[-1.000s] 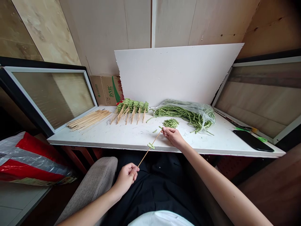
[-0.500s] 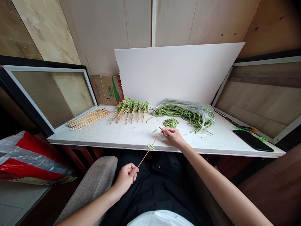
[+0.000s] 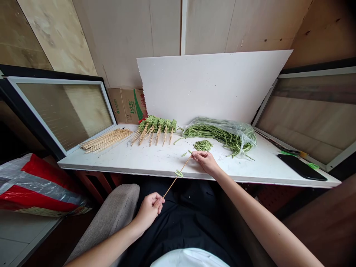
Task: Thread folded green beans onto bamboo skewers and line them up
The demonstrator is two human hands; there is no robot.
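My left hand (image 3: 151, 208) is closed round the lower end of a thin wooden skewer (image 3: 170, 186), which slants up to the right over my lap. Partway along it sit cut green bean pieces (image 3: 178, 173). At the skewer's upper tip, my right hand (image 3: 205, 160) pinches a short piece of green bean (image 3: 190, 151). Just beyond that hand lies a small pile of cut bean pieces (image 3: 203, 145), with one loose piece (image 3: 184, 154) to its left. Long green beans (image 3: 217, 133) lie in a clear plastic bag (image 3: 247, 135) behind.
Bare skewers (image 3: 107, 140) lie at the left of the white table (image 3: 133, 159), beside stacked bean skewers (image 3: 158, 126). A cardboard box (image 3: 128, 105) and a white board (image 3: 214, 87) stand behind. A black phone (image 3: 302, 167) rests at the right edge.
Both hands hold nearly the same pose on the skewer and bean piece. The view has shifted very slightly, so the table appears a little farther right.
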